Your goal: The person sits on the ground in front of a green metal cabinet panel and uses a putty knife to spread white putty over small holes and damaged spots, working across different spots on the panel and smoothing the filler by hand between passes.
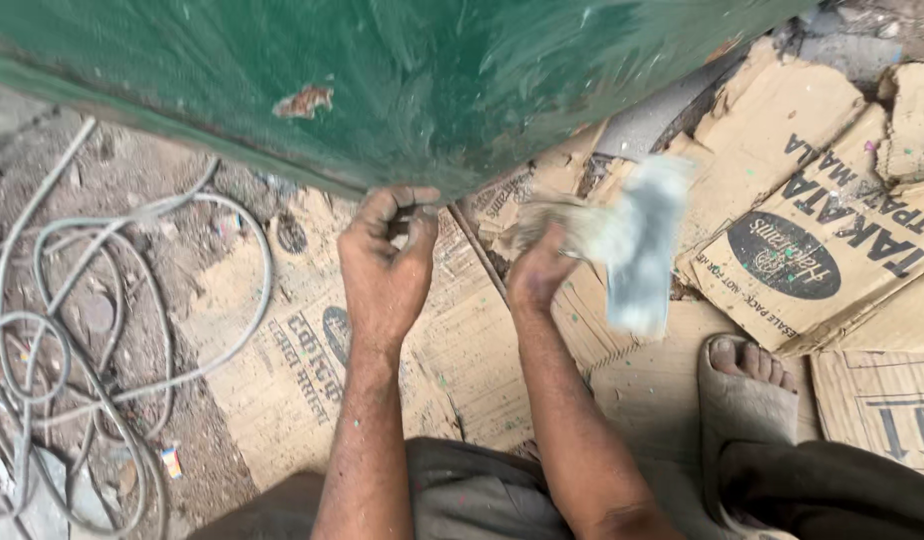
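At the left of the frame a pale hose (pixel 132 300) lies in loops on the dirt floor. Across the top runs a green metal panel (pixel 382 80). At centre the left hand (pixel 385 270) has its grip closed on the panel's lower edge. Just right of it the right hand (pixel 538 270) has its grip clamped on a blurred grey-white cloth (pixel 632 240), held above flattened cardboard sheets (pixel 782 200). At lower right a sandalled foot (pixel 747 385) rests on the cardboard.
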